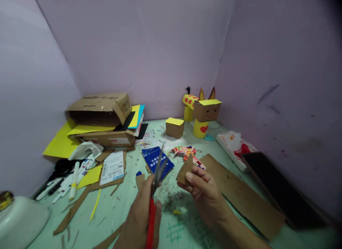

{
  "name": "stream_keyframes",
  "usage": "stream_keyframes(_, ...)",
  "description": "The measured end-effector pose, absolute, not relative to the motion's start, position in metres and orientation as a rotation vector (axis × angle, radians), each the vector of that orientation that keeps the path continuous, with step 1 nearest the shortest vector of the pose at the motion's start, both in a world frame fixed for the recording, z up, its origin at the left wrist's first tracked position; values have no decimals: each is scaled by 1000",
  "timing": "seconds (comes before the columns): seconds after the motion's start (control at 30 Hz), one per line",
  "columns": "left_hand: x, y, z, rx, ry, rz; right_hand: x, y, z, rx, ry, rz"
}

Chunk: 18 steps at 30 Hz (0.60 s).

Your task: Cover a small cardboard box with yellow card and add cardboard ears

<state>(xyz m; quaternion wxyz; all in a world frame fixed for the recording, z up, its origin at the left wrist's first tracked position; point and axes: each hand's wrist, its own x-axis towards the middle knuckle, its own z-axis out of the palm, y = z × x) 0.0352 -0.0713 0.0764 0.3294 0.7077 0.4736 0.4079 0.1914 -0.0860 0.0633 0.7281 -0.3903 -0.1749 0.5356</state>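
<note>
My left hand (pixel 140 211) is closed around red-handled scissors (pixel 151 220), whose blades point up and away and look slightly parted, partly blurred. In my right hand (pixel 204 188) a small folded piece of brown cardboard (pixel 185 171) is pinched between thumb and fingers. The blade tips are to the left of this piece, apart from it. Beyond the blades lies a blue packet (pixel 153 157) with white print. A patterned, colourful item (pixel 184 151) rests just behind the cardboard piece.
Cardboard boxes (pixel 100 102) and coloured paper stand at the back left, near markers (pixel 74 181). A yellow-topped cardboard box (pixel 175 129) and a cardboard animal figure (pixel 207 111) are at the back. On the right lie a cardboard strip (pixel 240 195) and a dark flat device (pixel 278 184). Scraps litter the table.
</note>
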Motion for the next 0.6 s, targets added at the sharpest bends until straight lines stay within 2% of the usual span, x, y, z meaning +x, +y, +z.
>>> stream_keyframes(0.17,41,-78,76,1548,1041,1092,189,-92,58,-933,-541,1205)
stream_keyframes(0.6,46,-81,77,1340,1065,1142,173,-100,45,-1018,-677,1338)
